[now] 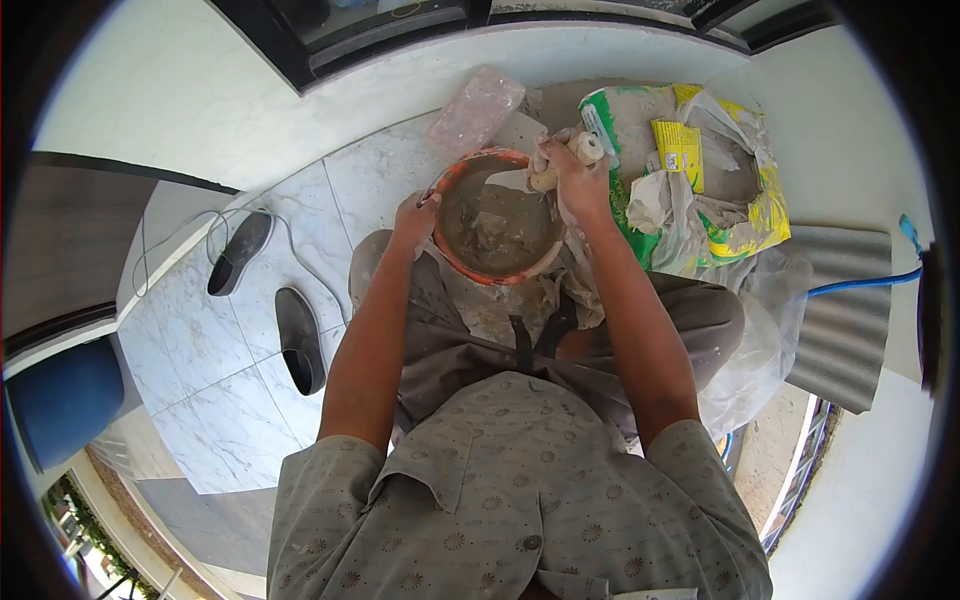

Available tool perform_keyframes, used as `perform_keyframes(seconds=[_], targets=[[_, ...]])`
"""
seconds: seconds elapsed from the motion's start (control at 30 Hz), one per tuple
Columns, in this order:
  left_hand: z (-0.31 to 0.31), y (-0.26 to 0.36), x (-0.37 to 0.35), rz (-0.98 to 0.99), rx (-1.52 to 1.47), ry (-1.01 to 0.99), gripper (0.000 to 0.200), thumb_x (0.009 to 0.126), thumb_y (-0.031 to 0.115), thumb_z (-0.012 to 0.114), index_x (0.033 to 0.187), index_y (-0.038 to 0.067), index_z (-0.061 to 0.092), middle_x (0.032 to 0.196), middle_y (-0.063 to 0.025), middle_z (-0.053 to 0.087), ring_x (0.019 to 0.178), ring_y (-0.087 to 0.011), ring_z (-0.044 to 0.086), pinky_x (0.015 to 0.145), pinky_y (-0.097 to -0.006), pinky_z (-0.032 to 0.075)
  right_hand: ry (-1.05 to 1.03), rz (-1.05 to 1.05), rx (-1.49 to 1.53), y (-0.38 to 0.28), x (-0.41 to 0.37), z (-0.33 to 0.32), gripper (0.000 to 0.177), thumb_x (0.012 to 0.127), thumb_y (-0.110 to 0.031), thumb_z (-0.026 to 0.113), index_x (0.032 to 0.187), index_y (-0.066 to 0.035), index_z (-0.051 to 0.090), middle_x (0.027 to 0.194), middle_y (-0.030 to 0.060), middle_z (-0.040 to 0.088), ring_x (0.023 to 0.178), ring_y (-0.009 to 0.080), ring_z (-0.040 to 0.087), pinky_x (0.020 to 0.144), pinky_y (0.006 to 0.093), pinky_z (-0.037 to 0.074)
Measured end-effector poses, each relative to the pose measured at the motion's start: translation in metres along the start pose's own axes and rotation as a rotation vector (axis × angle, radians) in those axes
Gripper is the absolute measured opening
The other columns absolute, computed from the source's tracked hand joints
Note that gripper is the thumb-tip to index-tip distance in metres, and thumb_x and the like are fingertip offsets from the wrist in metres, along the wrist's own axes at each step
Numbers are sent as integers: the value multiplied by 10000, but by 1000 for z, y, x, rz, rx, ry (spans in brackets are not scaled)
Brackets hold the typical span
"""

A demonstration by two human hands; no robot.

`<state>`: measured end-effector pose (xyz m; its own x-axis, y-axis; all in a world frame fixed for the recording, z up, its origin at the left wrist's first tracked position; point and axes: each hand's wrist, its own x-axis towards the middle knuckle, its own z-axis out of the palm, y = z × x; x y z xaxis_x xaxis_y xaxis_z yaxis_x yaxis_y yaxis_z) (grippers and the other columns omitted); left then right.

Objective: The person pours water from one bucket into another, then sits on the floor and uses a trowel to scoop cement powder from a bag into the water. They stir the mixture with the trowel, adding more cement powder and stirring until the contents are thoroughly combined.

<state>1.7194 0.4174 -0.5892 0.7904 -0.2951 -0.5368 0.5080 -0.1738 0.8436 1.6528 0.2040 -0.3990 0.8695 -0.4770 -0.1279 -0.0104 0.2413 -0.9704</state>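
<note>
An orange basin [512,156] stands in front of my crossed legs, with wet grey mortar [492,232] inside. My left hand [416,216] is closed on the basin's left rim. In my right hand [580,178], at the upper right rim, is a trowel [508,180], its light handle wrapped by my fingers. The trowel's pale blade points left over the mortar, which has a lumpy mound in the middle.
An opened green and yellow bag of grey powder [745,235] lies to the right. Behind the basin is a dusty pinkish block [478,108]. Two dark shoes [300,335] and a thin cable [305,255] are on the left tiles. Corrugated sheet [845,310] lies far right.
</note>
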Motion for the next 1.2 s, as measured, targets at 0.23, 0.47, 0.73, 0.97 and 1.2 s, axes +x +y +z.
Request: perform_keyframes(seconds=[0.23, 0.47, 0.73, 0.97, 1.2], targets=[[-2, -3, 4, 20, 58, -2, 374, 944, 227, 569, 1207, -38, 576, 1060, -112, 639, 933, -164, 582, 848, -294, 447, -254, -250, -540, 40, 20, -1, 248, 854, -155, 702, 701, -37, 547, 624, -38, 506, 598, 63, 444, 565, 256, 400], [1, 5, -5, 20, 13, 17, 362, 940, 225, 576, 1196, -31, 583, 1060, -112, 643, 941, -165, 585, 844, -293, 448, 46, -175, -425, 94, 13, -31, 160, 797, -95, 676, 687, -13, 592, 626, 17, 598, 581, 85, 533, 562, 292, 454], [0, 0, 4, -15, 28, -4, 370, 938, 216, 576, 1209, -37, 572, 1073, -111, 637, 947, -165, 583, 843, -289, 448, 136, 161, -152, 91, -9, -42, 129, 802, -71, 657, 713, -31, 573, 617, 54, 591, 556, 133, 571, 524, 299, 458], [1, -5, 4, 29, 31, 34, 362, 939, 217, 576, 1200, -34, 577, 1051, -107, 628, 925, -166, 569, 828, -290, 444, 138, 13, 262, 30, 4, -21, 104, 809, -25, 632, 736, -37, 560, 633, 84, 571, 562, 174, 563, 546, 315, 463], [1, -1, 0, 15, 10, 1, 369, 941, 223, 578, 1209, -30, 576, 1061, -114, 632, 938, -170, 569, 840, -297, 439, 214, -153, 134, 63, 21, -23, 131, 861, -48, 609, 744, -28, 551, 657, 75, 571, 625, 195, 585, 616, 331, 484]])
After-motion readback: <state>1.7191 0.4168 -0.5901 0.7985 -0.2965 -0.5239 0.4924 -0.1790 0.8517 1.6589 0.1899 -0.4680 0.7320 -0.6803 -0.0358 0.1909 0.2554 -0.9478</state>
